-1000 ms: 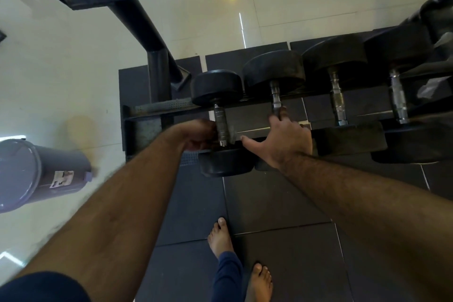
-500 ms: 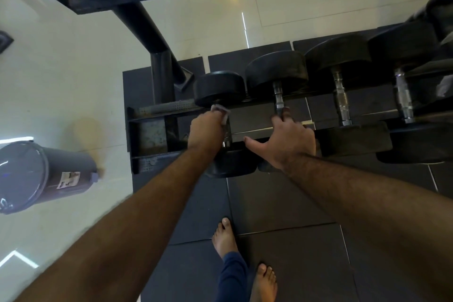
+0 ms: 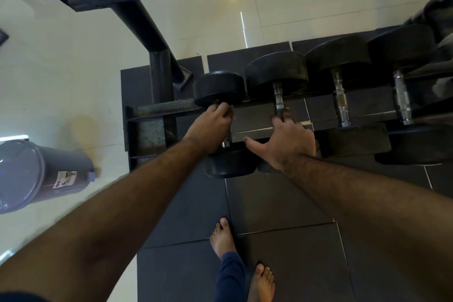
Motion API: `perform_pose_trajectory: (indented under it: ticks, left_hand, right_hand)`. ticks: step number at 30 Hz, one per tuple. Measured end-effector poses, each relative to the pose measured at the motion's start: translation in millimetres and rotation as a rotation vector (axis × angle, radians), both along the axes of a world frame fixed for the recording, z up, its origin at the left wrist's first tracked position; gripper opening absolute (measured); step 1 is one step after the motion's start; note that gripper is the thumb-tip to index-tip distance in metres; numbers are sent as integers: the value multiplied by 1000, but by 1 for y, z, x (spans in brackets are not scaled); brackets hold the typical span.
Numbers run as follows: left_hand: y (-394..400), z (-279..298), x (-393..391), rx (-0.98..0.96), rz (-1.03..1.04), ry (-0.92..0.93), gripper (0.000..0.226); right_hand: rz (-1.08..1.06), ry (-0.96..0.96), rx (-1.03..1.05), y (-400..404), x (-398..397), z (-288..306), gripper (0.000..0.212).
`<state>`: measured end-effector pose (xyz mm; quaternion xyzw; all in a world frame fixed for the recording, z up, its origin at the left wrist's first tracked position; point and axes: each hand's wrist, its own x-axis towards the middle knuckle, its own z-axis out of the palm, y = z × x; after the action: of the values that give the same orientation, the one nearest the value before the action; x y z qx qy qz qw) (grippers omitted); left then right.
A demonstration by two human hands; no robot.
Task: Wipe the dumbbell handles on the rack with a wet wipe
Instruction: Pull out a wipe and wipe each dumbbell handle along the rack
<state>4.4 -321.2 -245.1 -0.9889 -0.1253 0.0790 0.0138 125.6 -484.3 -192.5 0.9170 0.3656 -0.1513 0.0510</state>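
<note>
Black rubber-headed dumbbells (image 3: 277, 95) in a row on a dark steel rack (image 3: 161, 108), centre of frame; heavy and rigid, best left seated and worked along the knurled chrome handles (image 3: 342, 103), probably slick once wet. Left hand (image 3: 212, 125) curled around the leftmost handle near its far head; wet wipe not visible, presumably inside the grip. Right hand (image 3: 289, 140) resting with loosely spread fingers on the second dumbbell's handle. Grey bin (image 3: 36, 174) at left edge.
</note>
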Motion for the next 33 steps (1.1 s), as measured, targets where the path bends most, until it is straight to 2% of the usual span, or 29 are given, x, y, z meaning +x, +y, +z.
perform_pose_trajectory:
  ticks: [2,4,5,7,9,11,12,15,17,19,22,23,25,27,29,31,32,33]
  left_hand:
    - [7,3,-1,-199,-10,119,35]
    - [12,21,-1,-494,38,384,30]
    - [14,26,0,-562,58,429,27]
    - [12,28,8,-519,124,298,23]
    - [5,22,16,-292,199,95,27]
    - [-4,15,25,-66,157,113,32]
    - [-7,13,29,-29,81,164,30]
    - [-8,13,27,-185,-102,377,23]
    - [0,22,16,-308,-126,484,21]
    - [17,25,2,-385,5,320,27]
    - [29,13,-16,-314,414,-232,25]
    - [25,7,-18,-275,463,-341,20]
    - [15,-12,-18,-307,436,-403,20]
    - [9,-33,-21,-410,459,-400,24]
    - [9,-46,-29,-608,656,-373,18]
    - [2,-44,-37,-1093,928,-308,8]
    - [-1,-44,-41,-1310,1054,-307,9]
    - [-1,-40,-42,-1419,1166,-309,14]
  right_hand:
    - [-5,5,1,0,1,-1,105]
    - [-7,6,0,0,1,-2,106]
    - [-11,5,1,0,1,-2,107]
    - [-12,4,-2,0,1,-3,109]
    - [-8,2,-4,0,1,-3,110]
    - [-9,-2,-3,1,1,-3,110]
    - [-8,-1,-6,1,1,-4,110]
    - [-6,7,-12,1,2,-4,107]
    - [-4,11,-14,1,2,-3,108]
    - [-6,17,-16,1,2,-2,108]
    - [3,26,-27,1,3,0,110]
    - [6,28,-26,1,3,1,111]
    - [11,22,-25,1,3,2,110]
    - [23,14,-34,1,5,1,109]
    - [22,12,-40,1,5,0,111]
    - [17,11,-44,1,6,-2,114]
    - [20,13,-46,0,7,-3,114]
    - [24,17,-45,0,7,-4,113]
